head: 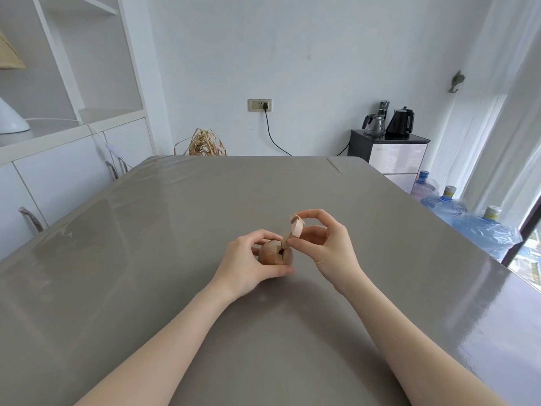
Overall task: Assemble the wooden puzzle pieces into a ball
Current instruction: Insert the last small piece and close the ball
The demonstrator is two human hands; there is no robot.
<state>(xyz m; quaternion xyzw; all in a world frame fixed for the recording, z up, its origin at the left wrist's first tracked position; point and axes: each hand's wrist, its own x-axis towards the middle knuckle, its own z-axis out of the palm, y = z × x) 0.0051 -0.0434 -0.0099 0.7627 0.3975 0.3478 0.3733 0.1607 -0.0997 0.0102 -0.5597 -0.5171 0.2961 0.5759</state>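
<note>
now left hand [248, 266] grips wooden ball [275, 253]; right hand [328, 244] pinches piece [294, 230] in its slot.

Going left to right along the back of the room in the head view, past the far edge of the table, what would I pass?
White lamp → woven straw basket → wall socket → glass pot → black kettle → blue water bottles.

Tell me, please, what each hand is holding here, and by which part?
The left hand grips the nearly complete wooden ball around its sides; the right hand pinches the last puzzle piece along its upper part.
</note>
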